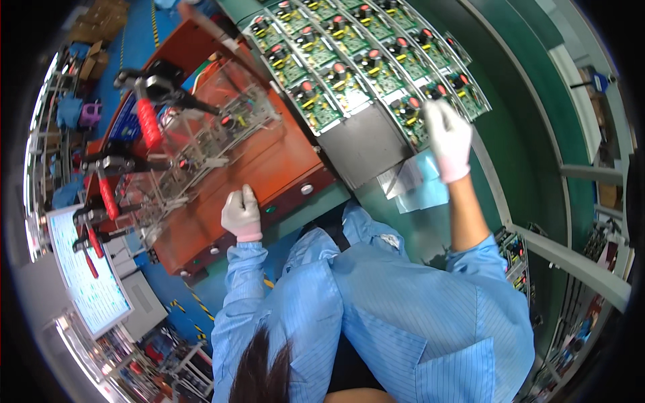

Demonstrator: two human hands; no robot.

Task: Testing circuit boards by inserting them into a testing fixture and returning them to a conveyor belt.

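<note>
My right hand (pixel 449 140), in a white glove, reaches over rows of green circuit boards (pixel 339 79) on the right. Its fingers are pinched together at the black and red part of one circuit board (pixel 438 91); the fingertips are partly covered. My left hand (pixel 242 213), also gloved, is at the front part of an orange test fixture (pixel 269 164), its fingers curled with nothing visible in them. On that fixture stand clear plastic holders (pixel 232 124) and toggle clamps with red handles (pixel 148 122). One red-topped part (pixel 226 121) sits inside the upper holder.
A dark grey tray surface (pixel 366 144) lies bare beside the boards. Clear and light-blue plastic sheets (pixel 423 188) lie by my right wrist. A round button (pixel 307 189) sits on the fixture's front. At far left is a lit monitor (pixel 91 275); a metal rail (pixel 571 258) runs on the right.
</note>
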